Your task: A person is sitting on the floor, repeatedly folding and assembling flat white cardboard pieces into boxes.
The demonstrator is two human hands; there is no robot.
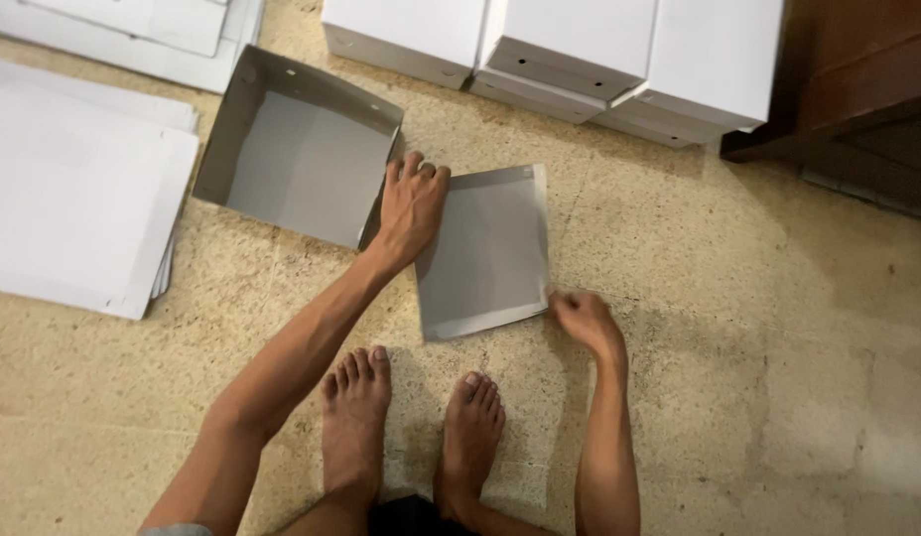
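Note:
A flat grey cardboard sheet [492,253] with folded edges lies on the floor in front of my feet. My left hand [413,203] presses flat on its upper left corner, fingers spread. My right hand [583,316] pinches the sheet's lower right corner. To the left, touching my left hand's side, stands an assembled grey box tray [294,149] with raised walls, open side up.
White closed boxes [570,50] are stacked along the top. Flat white cardboard sheets [73,189] lie in piles at the left. A dark wooden piece of furniture [857,89] stands at the upper right. My bare feet [411,417] rest on the speckled floor.

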